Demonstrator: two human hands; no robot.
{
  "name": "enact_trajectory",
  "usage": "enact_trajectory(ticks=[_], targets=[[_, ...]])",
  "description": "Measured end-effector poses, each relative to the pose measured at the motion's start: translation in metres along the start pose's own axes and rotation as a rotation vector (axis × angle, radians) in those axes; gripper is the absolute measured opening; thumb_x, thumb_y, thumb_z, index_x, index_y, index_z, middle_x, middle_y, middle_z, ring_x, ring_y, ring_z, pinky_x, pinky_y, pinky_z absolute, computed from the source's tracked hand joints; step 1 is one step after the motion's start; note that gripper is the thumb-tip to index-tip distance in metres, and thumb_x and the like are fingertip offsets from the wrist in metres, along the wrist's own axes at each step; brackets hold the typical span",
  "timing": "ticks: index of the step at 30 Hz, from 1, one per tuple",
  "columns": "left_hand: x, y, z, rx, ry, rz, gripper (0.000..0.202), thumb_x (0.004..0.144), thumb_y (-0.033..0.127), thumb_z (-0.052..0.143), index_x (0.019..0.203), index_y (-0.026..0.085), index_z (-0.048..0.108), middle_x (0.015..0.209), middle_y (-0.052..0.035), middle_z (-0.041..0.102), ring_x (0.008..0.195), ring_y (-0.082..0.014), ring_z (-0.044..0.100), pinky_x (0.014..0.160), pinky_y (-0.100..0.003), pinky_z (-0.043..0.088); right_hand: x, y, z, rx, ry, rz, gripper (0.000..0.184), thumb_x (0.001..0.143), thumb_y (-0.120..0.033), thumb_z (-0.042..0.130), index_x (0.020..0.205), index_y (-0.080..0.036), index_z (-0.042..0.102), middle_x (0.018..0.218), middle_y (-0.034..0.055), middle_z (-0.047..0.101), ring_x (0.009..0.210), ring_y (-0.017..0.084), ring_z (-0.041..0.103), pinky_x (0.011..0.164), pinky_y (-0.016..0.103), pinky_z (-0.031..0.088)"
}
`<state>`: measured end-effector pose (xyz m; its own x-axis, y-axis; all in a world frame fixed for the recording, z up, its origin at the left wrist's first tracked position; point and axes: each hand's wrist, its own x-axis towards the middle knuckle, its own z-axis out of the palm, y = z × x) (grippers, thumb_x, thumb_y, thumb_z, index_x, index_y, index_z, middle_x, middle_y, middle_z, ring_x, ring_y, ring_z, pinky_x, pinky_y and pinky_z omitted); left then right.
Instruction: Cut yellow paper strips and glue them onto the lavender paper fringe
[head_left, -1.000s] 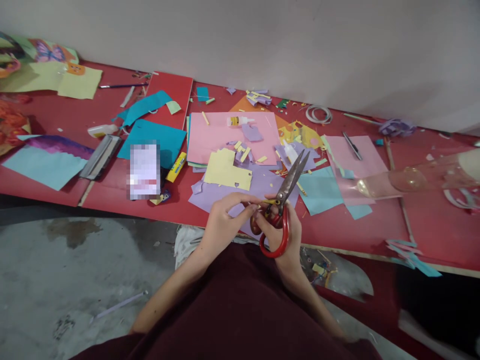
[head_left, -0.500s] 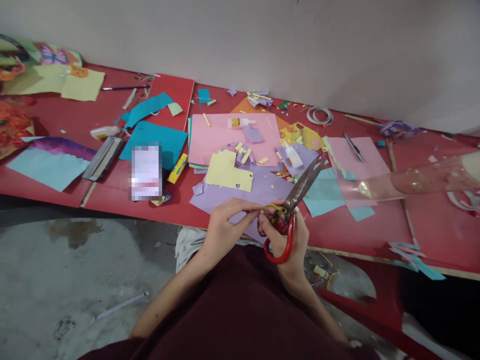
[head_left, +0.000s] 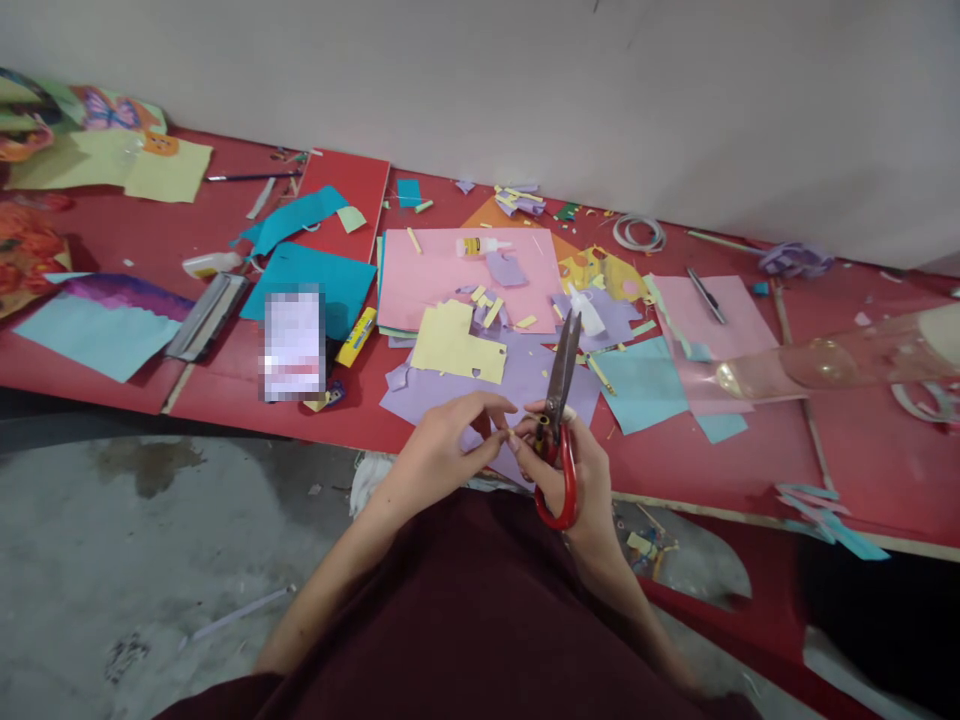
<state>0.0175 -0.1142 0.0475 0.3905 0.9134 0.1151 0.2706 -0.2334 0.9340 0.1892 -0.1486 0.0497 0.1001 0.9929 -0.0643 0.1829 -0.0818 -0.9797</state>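
My right hand (head_left: 581, 475) is closed round a pair of scissors (head_left: 561, 385) with red handles; the dark blades point up and away over the table. My left hand (head_left: 450, 440) is curled beside it, its thumb tip meeting the fingertips of my right hand. Anything pinched there is too small to make out. Just beyond the hands lies a sheet of purple paper (head_left: 442, 388), with a cut piece of pale yellow paper (head_left: 450, 345) on it. A small white glue bottle (head_left: 586, 312) lies near the scissors' tips.
The red table (head_left: 360, 400) holds pink paper (head_left: 435, 280), another glue bottle (head_left: 480, 246), a blurred-out phone (head_left: 292, 345), a yellow box (head_left: 356, 337), a stapler-like grey tool (head_left: 208, 317) and a pen (head_left: 706, 295). A clear bottle (head_left: 832, 360) lies at right. A wall (head_left: 480, 100) stands behind.
The scissors have turned from leaning right to nearly upright, their tips moving left. My left index finger has lifted a little, and the fingertips have shifted slightly left.
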Motion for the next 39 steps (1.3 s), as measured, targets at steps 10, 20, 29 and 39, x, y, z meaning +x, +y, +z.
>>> enact_trajectory(ticks=[10, 20, 29, 39], targets=[[0.002, -0.002, 0.004, -0.495, 0.123, -0.309, 0.012, 0.083, 0.026, 0.073, 0.094, 0.019, 0.075, 0.085, -0.0018, 0.072, 0.077, -0.0128, 0.066, 0.072, -0.024, 0.054, -0.006, 0.009, 0.002, 0.217, -0.023, -0.018, 0.041, 0.094, -0.061, 0.059, 0.114, -0.026, 0.055, 0.084, 0.0008, 0.063, 0.061, 0.015, 0.059, 0.050, 0.027, 0.048], [0.008, 0.009, 0.012, -0.745, 0.370, -0.351, 0.018, 0.077, 0.032, 0.082, 0.083, 0.018, 0.073, 0.080, -0.0003, 0.071, 0.059, -0.0078, 0.061, 0.061, -0.023, 0.053, -0.021, 0.013, -0.006, -0.074, -0.323, -0.097, 0.073, 0.085, -0.084, 0.046, 0.128, -0.026, 0.051, 0.094, 0.0053, 0.068, 0.071, 0.019, 0.063, 0.065, 0.032, 0.051], [0.005, 0.019, 0.011, -0.650, 0.448, -0.244, 0.015, 0.082, 0.028, 0.079, 0.091, 0.019, 0.071, 0.082, -0.0002, 0.070, 0.070, -0.0095, 0.065, 0.068, -0.021, 0.055, -0.021, 0.022, 0.000, -0.113, -0.372, -0.094, 0.073, 0.086, -0.083, 0.045, 0.133, -0.026, 0.048, 0.093, 0.0056, 0.069, 0.076, 0.022, 0.068, 0.067, 0.032, 0.053], [0.004, 0.018, 0.011, -0.568, 0.451, -0.248, 0.013, 0.085, 0.027, 0.077, 0.092, 0.020, 0.069, 0.085, -0.0005, 0.072, 0.080, -0.0120, 0.068, 0.072, -0.022, 0.054, -0.022, 0.021, 0.000, -0.178, -0.379, -0.102, 0.073, 0.087, -0.082, 0.044, 0.135, -0.027, 0.047, 0.095, 0.0065, 0.071, 0.077, 0.022, 0.069, 0.069, 0.033, 0.052]])
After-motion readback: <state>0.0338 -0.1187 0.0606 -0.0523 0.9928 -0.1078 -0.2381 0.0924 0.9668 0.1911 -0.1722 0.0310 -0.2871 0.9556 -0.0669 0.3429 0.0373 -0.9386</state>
